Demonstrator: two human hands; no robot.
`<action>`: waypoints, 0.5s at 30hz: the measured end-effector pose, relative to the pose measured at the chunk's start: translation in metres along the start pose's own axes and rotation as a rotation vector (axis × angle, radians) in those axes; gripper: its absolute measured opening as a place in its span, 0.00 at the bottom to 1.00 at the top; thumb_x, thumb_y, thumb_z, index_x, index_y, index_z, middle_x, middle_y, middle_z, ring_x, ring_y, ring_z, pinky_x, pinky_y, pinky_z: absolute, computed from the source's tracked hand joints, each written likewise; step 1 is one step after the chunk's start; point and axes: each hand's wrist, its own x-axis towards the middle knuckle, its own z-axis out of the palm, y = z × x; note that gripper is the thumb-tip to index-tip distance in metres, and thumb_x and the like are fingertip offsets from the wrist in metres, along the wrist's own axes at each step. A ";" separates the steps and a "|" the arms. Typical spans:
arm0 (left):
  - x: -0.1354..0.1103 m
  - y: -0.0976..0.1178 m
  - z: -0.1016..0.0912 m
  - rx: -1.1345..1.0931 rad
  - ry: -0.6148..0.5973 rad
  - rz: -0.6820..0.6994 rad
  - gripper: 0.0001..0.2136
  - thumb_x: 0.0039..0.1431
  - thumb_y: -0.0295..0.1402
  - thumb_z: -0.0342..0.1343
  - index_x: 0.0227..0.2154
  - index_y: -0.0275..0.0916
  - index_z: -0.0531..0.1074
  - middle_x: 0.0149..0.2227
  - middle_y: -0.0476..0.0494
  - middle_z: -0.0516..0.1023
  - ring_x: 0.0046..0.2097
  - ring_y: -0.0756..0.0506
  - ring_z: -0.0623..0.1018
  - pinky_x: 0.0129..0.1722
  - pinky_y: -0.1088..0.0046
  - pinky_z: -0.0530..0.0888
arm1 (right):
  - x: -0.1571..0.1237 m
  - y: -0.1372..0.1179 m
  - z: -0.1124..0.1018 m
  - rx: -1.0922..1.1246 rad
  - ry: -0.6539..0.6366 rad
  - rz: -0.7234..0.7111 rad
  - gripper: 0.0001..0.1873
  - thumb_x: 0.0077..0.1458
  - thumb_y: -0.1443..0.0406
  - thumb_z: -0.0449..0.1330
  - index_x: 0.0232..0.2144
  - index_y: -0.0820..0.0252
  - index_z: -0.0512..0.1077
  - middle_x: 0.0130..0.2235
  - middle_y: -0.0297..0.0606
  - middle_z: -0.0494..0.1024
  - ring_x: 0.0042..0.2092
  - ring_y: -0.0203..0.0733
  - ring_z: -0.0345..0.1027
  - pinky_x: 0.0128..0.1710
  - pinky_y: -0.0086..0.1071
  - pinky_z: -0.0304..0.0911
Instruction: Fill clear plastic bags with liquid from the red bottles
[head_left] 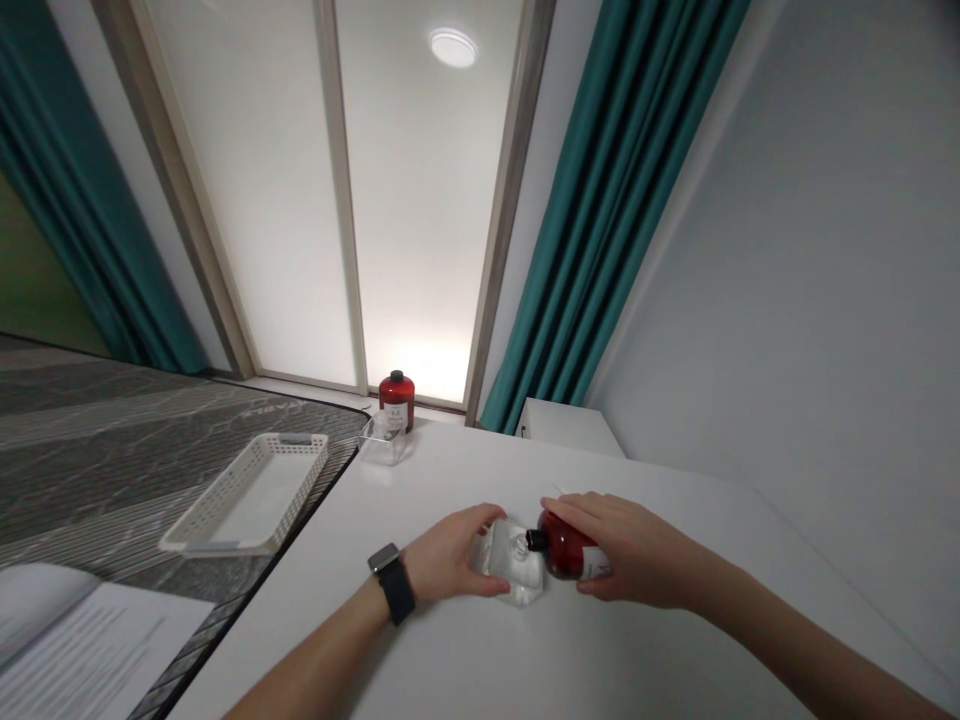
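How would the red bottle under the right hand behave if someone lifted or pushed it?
The red bottle lies on its side under the right hand, and its rounded body would probably roll if released. Its glossy surface may feel slippery. It could be heavy for its size if full, though its contents can't be seen.

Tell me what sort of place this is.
Probably an indoor work room, perhaps a small office or studio: a white table, teal curtains beside a lit frosted window, and a printed sheet.
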 end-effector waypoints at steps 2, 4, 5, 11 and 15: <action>0.000 -0.001 0.001 -0.018 -0.009 -0.004 0.31 0.44 0.35 0.71 0.52 0.39 0.65 0.48 0.40 0.76 0.46 0.40 0.76 0.48 0.63 0.73 | 0.001 0.000 0.000 0.006 0.001 0.012 0.45 0.43 0.65 0.67 0.63 0.53 0.59 0.61 0.44 0.68 0.57 0.57 0.65 0.56 0.49 0.60; 0.000 -0.003 0.002 -0.035 -0.016 -0.009 0.32 0.44 0.35 0.71 0.52 0.38 0.65 0.48 0.39 0.76 0.46 0.40 0.76 0.48 0.62 0.73 | 0.001 -0.001 0.000 0.026 0.015 0.023 0.45 0.42 0.65 0.68 0.63 0.53 0.60 0.61 0.44 0.69 0.57 0.58 0.65 0.56 0.49 0.61; 0.000 -0.004 0.002 -0.041 -0.019 -0.010 0.32 0.44 0.35 0.71 0.52 0.38 0.64 0.48 0.39 0.75 0.46 0.39 0.76 0.48 0.62 0.73 | 0.000 0.000 0.000 0.040 0.026 0.027 0.45 0.42 0.65 0.68 0.63 0.53 0.60 0.61 0.44 0.69 0.57 0.58 0.65 0.56 0.50 0.61; 0.000 -0.007 0.004 -0.079 -0.017 -0.006 0.35 0.44 0.35 0.71 0.54 0.38 0.62 0.51 0.38 0.74 0.47 0.39 0.76 0.50 0.60 0.73 | -0.002 0.003 0.004 0.128 0.117 0.046 0.45 0.41 0.64 0.68 0.62 0.50 0.61 0.60 0.43 0.70 0.57 0.57 0.66 0.56 0.48 0.62; 0.001 -0.008 0.004 -0.064 -0.013 0.025 0.32 0.44 0.35 0.71 0.53 0.38 0.65 0.50 0.39 0.75 0.48 0.40 0.76 0.49 0.62 0.74 | -0.005 0.009 0.015 0.197 0.210 0.070 0.45 0.43 0.63 0.68 0.63 0.49 0.58 0.59 0.42 0.70 0.57 0.55 0.66 0.56 0.48 0.62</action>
